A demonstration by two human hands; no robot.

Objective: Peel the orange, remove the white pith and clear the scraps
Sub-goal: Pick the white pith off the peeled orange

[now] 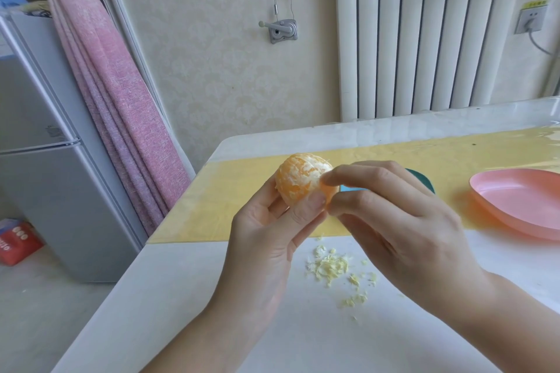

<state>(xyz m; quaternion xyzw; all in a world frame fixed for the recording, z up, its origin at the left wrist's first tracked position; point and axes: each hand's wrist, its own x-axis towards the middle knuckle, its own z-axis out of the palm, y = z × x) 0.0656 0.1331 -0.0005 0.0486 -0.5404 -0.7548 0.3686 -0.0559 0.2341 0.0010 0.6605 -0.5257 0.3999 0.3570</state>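
A peeled orange (298, 180) with white pith streaks on its surface is held up above the table. My left hand (269, 239) grips it from below, thumb on its near side and fingers behind it. My right hand (400, 215) comes in from the right, its fingertips pinching at the pith on the orange's right side. A scatter of pale pith scraps (331, 266) lies on the white table (188, 297) under my hands.
A pink plate (521, 206) sits at the right on a yellow mat (230, 206). A teal object (422, 179) shows partly behind my right hand. A fridge (45, 160) and a pink curtain (115, 94) stand left of the table; a radiator is behind.
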